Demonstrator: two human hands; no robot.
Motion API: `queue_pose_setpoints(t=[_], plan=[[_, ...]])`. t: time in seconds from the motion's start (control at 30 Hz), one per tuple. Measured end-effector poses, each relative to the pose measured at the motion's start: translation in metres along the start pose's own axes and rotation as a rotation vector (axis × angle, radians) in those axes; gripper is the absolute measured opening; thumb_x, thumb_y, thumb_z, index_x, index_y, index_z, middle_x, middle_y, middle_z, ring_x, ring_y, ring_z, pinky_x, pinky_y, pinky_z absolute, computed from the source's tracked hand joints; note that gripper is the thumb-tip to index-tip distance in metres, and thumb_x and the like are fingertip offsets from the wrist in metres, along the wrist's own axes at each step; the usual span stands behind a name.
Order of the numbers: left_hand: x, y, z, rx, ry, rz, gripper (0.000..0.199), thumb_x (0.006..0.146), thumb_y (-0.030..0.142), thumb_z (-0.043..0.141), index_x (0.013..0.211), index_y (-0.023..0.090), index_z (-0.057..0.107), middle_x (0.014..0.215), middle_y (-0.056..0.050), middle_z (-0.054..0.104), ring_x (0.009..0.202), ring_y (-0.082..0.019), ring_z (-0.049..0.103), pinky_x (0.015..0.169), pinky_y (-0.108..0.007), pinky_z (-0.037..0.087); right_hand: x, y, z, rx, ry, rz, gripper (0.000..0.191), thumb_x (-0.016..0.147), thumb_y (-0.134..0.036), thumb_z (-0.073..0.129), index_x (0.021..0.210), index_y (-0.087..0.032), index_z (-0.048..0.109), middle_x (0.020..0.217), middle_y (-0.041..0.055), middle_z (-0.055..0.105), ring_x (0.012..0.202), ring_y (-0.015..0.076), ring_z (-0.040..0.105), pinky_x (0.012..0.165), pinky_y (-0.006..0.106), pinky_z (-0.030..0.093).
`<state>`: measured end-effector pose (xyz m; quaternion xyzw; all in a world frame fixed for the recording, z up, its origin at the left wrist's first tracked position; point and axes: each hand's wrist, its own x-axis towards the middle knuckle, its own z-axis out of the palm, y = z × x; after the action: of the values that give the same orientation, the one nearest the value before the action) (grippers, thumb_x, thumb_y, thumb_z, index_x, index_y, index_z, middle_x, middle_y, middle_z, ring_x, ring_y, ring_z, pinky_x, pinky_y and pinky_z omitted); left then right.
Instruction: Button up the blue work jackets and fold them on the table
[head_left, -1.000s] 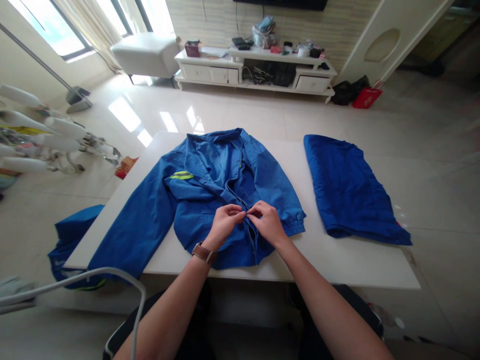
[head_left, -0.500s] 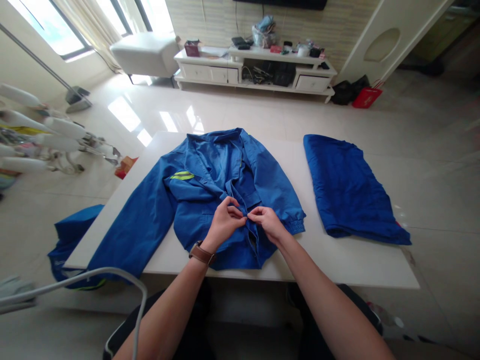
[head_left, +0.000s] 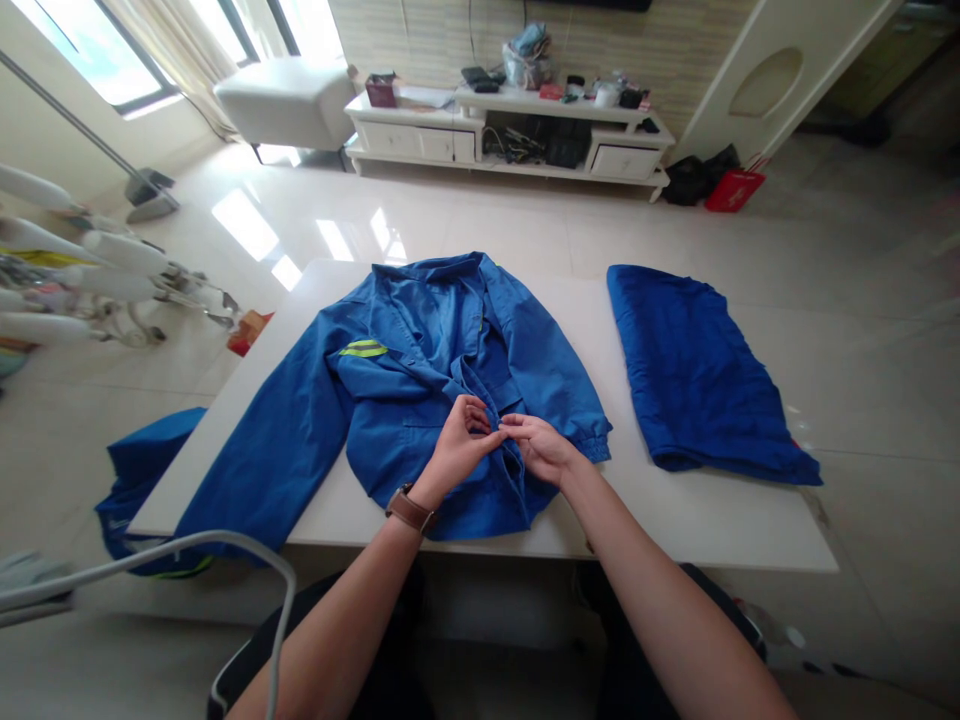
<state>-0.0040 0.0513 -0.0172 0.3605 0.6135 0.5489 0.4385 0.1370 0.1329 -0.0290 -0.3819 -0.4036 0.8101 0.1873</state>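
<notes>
A blue jacket with a yellow-green stripe lies front up on the white table, its collar away from me and one sleeve stretched to the lower left. My left hand, with a brown-strapped watch on the wrist, pinches the jacket's front edge. Right beside it, my right hand pinches the same edge between thumb and fingers. The fingertips of both hands nearly meet, and whatever small part lies between them is hidden.
Folded blue cloth lies on the table's right side. More blue cloth hangs at the left edge. A pale curved tube crosses the lower left. Beyond the table stands a white cabinet.
Both hands have shifted slightly to the right along with the jacket's front edge. My right hand has turned a little, showing more of its palm side.
</notes>
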Motion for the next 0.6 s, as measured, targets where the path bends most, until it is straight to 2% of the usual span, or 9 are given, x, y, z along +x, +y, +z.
queue_pose_setpoints(t=[0.1, 0.2, 0.27, 0.37, 0.47, 0.53, 0.6], plan=[[-0.001, 0.004, -0.005, 0.012, -0.061, -0.005, 0.071, 0.057, 0.029, 0.093, 0.106, 0.023, 0.042, 0.094, 0.003, 0.057, 0.084, -0.012, 0.062, 0.071, -0.023, 0.055, -0.006, -0.009, -0.003, 0.055, -0.005, 0.024, 0.05, 0.052, -0.016, 0.087, 0.096, -0.02, 0.064, 0.086, 0.0022, 0.068, 0.076, 0.0153, 0.065, 0.065, 0.025, 0.053], [-0.003, 0.001, -0.011, 0.055, -0.083, -0.037, 0.077, 0.053, 0.024, 0.094, 0.108, 0.024, 0.039, 0.103, 0.0, 0.057, 0.092, -0.016, 0.064, 0.074, -0.026, 0.057, -0.007, -0.017, -0.01, 0.082, 0.051, 0.02, 0.051, 0.051, -0.014, 0.086, 0.095, -0.02, 0.063, 0.08, -0.0013, 0.063, 0.069, 0.0127, 0.061, 0.062, 0.023, 0.049], [-0.004, -0.003, -0.013, 0.112, -0.078, -0.051, 0.069, 0.056, 0.018, 0.089, 0.107, 0.022, 0.043, 0.103, -0.001, 0.059, 0.088, -0.015, 0.064, 0.07, -0.025, 0.056, -0.005, -0.019, -0.015, 0.106, 0.133, -0.015, 0.048, 0.048, -0.013, 0.083, 0.09, -0.02, 0.061, 0.076, -0.0028, 0.059, 0.066, 0.0114, 0.057, 0.06, 0.023, 0.047], [-0.004, -0.008, -0.012, 0.218, -0.109, -0.043, 0.044, 0.061, 0.008, 0.076, 0.098, 0.018, 0.054, 0.089, 0.0, 0.062, 0.075, -0.012, 0.061, 0.065, -0.023, 0.051, -0.001, -0.017, -0.02, 0.08, 0.244, -0.109, 0.043, 0.046, -0.016, 0.078, 0.083, -0.021, 0.057, 0.074, -0.0035, 0.054, 0.065, 0.0119, 0.052, 0.059, 0.024, 0.044], [-0.003, -0.009, -0.007, 0.317, -0.142, 0.02, 0.022, 0.067, 0.009, 0.068, 0.088, 0.017, 0.065, 0.08, 0.0, 0.065, 0.07, -0.012, 0.059, 0.064, -0.023, 0.049, 0.0, -0.013, -0.02, -0.151, 0.303, -0.228, 0.032, 0.055, -0.028, 0.076, 0.08, -0.021, 0.058, 0.077, -0.0022, 0.056, 0.068, 0.0134, 0.052, 0.061, 0.026, 0.043], [-0.003, -0.009, -0.003, 0.317, -0.13, 0.044, 0.015, 0.075, 0.016, 0.068, 0.089, 0.016, 0.069, 0.078, -0.001, 0.067, 0.067, -0.013, 0.06, 0.063, -0.024, 0.049, -0.002, -0.011, -0.019, -0.405, 0.263, -0.295, 0.027, 0.064, -0.037, 0.075, 0.081, -0.02, 0.062, 0.083, 0.0001, 0.061, 0.073, 0.0152, 0.054, 0.066, 0.028, 0.044], [-0.002, -0.008, -0.001, 0.264, -0.148, 0.038, 0.015, 0.084, 0.023, 0.064, 0.095, 0.016, 0.072, 0.078, -0.003, 0.07, 0.068, -0.016, 0.064, 0.065, -0.027, 0.052, -0.004, -0.012, -0.02, -0.626, 0.186, -0.339, 0.028, 0.067, -0.041, 0.077, 0.083, -0.02, 0.067, 0.09, 0.0018, 0.065, 0.079, 0.0167, 0.056, 0.072, 0.029, 0.046]])
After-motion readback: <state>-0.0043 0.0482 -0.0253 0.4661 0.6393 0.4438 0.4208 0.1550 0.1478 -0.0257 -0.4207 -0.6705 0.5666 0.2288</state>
